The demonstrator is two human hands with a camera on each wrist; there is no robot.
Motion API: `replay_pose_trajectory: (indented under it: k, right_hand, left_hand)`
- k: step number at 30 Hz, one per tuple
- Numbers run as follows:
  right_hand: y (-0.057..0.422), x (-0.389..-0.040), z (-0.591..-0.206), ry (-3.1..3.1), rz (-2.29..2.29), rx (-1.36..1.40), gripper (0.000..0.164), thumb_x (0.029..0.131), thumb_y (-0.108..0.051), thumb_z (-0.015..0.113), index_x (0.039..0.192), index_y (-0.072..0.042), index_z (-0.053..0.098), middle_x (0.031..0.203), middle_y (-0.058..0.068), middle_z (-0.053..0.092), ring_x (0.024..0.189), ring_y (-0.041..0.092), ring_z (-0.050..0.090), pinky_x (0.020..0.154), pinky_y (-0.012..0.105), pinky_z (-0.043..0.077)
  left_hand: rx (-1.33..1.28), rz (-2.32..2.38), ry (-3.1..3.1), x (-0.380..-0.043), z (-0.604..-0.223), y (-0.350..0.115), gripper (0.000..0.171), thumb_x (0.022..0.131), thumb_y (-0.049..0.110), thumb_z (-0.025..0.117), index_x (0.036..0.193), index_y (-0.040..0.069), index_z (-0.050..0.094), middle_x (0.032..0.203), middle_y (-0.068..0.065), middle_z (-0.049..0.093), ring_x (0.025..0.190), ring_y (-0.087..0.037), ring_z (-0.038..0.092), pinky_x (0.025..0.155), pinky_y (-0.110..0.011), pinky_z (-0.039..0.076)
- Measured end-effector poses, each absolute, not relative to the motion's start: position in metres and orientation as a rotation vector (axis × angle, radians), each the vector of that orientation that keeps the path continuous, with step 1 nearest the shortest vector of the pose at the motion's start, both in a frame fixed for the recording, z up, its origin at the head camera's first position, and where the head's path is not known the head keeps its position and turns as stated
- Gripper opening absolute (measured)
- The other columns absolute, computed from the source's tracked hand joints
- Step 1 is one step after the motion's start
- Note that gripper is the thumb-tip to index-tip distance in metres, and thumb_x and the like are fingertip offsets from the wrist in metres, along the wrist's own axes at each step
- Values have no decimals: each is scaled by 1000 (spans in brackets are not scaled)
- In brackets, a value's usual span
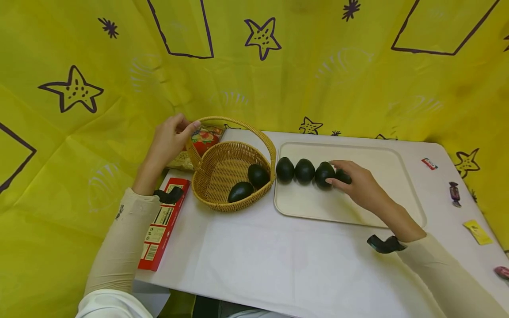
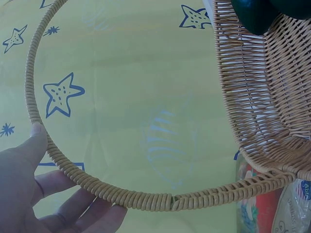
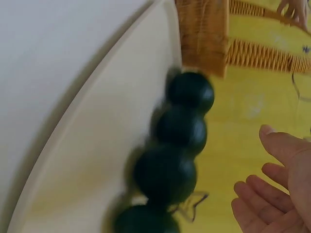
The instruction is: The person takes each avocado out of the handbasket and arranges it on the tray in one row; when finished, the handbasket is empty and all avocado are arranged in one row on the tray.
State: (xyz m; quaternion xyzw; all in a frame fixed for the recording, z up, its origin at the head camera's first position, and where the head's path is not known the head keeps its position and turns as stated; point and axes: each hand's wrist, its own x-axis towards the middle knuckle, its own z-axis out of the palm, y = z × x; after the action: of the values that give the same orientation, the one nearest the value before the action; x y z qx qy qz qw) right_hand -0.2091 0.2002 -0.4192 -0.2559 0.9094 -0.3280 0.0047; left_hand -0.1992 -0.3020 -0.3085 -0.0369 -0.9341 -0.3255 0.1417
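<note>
A wicker basket [image 1: 213,168] with a tall hoop handle holds two dark green avocados [image 1: 240,191] on its right side. My left hand [image 1: 171,139] grips the basket handle [image 2: 87,180], thumb on one side and fingers on the other. Several more avocados [image 1: 304,171] stand in a row along the left half of a cream tray [image 1: 238,0] beside the basket. Above the tray is my right hand [image 1: 359,183], by the right end of that row. In the right wrist view the right hand [image 3: 279,187] is apart from the avocados [image 3: 165,174], its fingers loosely bent around nothing.
Left of the basket lie a red box [image 1: 162,225] and a food packet [image 1: 204,138]. Small wrapped sweets, among them a purple one [image 1: 454,194] and a yellow one [image 1: 478,232], lie along the table's right side. A yellow patterned cloth [image 1: 262,79] hangs behind.
</note>
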Motion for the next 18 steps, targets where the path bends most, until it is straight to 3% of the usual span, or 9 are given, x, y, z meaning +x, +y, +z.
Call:
replay_pose_trajectory:
  k: [6,18]
  right_hand:
    - [150,-199,-413,2763,-1009,-1073,50,100,-21,75,143,-1,61,140,18,66,130,38,61,106,56,50]
    - [49,-187,-409,2529,-910,-1343,52,104,-23,71,150,-3,57,147,14,63,135,29,62,108,43,52]
  left_hand:
    - [-115,-946,-2694,-199,-309,-302,49,107,55,56,94,8,56,86,-12,56,73,-27,50,65,-39,40]
    - [-109,-966,-2697,-199,-308,-304,50,106,56,56,97,7,59,92,-14,60,76,-28,54,68,-41,43]
